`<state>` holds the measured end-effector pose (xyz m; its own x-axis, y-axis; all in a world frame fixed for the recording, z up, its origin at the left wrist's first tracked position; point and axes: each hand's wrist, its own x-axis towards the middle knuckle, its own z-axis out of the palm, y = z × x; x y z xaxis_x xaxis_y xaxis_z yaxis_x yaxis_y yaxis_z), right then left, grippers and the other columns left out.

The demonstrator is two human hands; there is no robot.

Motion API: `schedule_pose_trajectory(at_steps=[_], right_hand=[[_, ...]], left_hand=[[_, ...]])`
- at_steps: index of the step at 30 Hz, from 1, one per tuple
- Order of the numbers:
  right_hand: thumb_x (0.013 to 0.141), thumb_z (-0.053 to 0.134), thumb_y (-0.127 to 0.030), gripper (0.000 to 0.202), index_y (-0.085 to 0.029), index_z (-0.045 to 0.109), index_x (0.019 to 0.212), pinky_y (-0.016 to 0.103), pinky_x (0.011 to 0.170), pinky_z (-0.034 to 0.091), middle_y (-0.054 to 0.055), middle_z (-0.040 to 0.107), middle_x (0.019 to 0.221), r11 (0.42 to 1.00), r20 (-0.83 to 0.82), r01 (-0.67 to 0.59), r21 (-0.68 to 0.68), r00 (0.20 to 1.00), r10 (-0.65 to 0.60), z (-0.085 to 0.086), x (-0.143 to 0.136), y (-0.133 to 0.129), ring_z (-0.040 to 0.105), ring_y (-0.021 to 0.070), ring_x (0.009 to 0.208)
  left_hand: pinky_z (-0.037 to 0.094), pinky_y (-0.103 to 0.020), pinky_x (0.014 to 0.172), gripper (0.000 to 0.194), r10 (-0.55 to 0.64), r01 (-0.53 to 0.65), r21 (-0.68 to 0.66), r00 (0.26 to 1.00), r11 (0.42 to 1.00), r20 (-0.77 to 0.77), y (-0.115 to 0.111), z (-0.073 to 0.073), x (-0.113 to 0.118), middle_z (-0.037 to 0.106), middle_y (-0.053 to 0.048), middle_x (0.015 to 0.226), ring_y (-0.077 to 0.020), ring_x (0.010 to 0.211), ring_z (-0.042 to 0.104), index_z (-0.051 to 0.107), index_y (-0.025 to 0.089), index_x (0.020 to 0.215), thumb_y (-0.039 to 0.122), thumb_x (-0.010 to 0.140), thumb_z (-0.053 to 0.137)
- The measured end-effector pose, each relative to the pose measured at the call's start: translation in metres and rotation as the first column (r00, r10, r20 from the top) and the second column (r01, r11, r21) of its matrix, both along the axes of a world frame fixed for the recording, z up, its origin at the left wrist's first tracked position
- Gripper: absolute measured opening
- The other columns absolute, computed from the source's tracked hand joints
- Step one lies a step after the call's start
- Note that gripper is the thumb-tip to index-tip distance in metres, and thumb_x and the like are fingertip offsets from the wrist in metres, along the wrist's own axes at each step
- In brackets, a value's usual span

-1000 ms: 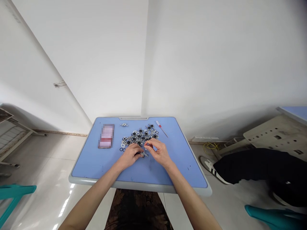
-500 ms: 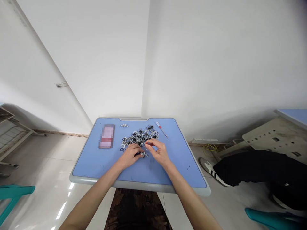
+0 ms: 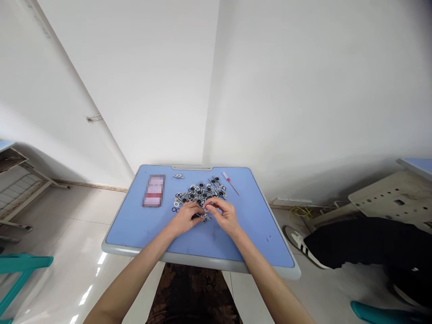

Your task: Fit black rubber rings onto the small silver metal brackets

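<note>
1. By the left hand (image 3: 185,218), a metal fitting (image 3: 205,217) is grasped between thumb and fingers, low over the desk (image 3: 135,229).
2. The right hand (image 3: 227,218) is closed in a pinch just beside it; a tiny piece (image 3: 205,210) seems to be held at the fingertips, though it is too small to be identified.
3. A close two-handed step on the single fitting is judged to be in hand: it is steadied by the left while fine work is done by the right.
4. For the next move, a firm left hold and a light, well-aligned right pinch are called for, since so small a piece could easily be dropped.
5. Dark rings (image 3: 174,209) are laid just left of the pile of fittings (image 3: 199,193), which is heaped beyond the hands, many of its parts topped with black discs.
6. A phone (image 3: 154,191) is set to the left, and a screwdriver (image 3: 231,183) to the right of the pile.
7. Near the far edge, a lone fitting (image 3: 178,176) is placed apart; the desk is backed by a white wall (image 3: 162,90).
</note>
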<state>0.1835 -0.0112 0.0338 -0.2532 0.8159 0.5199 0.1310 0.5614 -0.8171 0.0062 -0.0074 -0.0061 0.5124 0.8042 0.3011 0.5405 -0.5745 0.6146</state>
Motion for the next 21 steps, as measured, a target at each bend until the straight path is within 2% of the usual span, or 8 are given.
schedule_pose_trajectory(at_steps=[9,14,17,21], right_hand=[[0.090,0.051,-0.029,0.015,-0.021,0.061,0.083,0.029,0.063,0.047,0.003,0.064,0.074,0.994,0.134,0.001,0.105,0.991,-0.015,-0.005,0.000,0.001,0.058,0.0155,0.067],[0.091,0.051,-0.027,0.013,-0.022,0.059,0.082,0.028,0.061,0.044,0.002,0.059,0.071,0.977,0.208,-0.018,0.212,0.978,-0.027,-0.002,-0.004,0.001,0.054,0.0152,0.065],[0.091,0.049,-0.027,0.014,-0.022,0.058,0.081,0.028,0.059,0.042,0.002,0.056,0.068,0.965,0.251,-0.020,0.260,0.967,-0.048,-0.001,-0.008,0.001,0.050,0.0153,0.062],[0.091,0.049,-0.026,0.014,-0.021,0.057,0.080,0.028,0.058,0.041,0.002,0.054,0.067,0.966,0.260,-0.022,0.257,0.965,-0.048,-0.004,-0.013,0.001,0.049,0.0149,0.061]], left_hand=[[0.042,-0.033,0.082,0.012,-0.002,0.002,0.011,1.000,1.000,0.005,-0.002,0.003,0.001,0.062,-0.004,0.089,-0.0181,0.087,0.056,0.067,0.018,0.091,0.026,0.083,0.063],[0.043,-0.034,0.084,0.012,-0.021,0.021,-0.011,0.999,1.000,0.027,-0.003,0.004,0.001,0.063,-0.005,0.092,-0.0191,0.090,0.056,0.067,0.017,0.090,0.026,0.086,0.059],[0.044,-0.033,0.083,0.013,-0.027,0.027,-0.006,0.999,1.000,0.039,-0.002,0.002,0.001,0.063,-0.005,0.091,-0.0191,0.089,0.056,0.067,0.017,0.090,0.026,0.087,0.058],[0.045,-0.032,0.082,0.014,-0.028,0.026,0.023,0.998,0.999,0.050,0.000,-0.004,0.002,0.061,-0.006,0.094,-0.0193,0.092,0.056,0.066,0.017,0.091,0.026,0.088,0.057]])
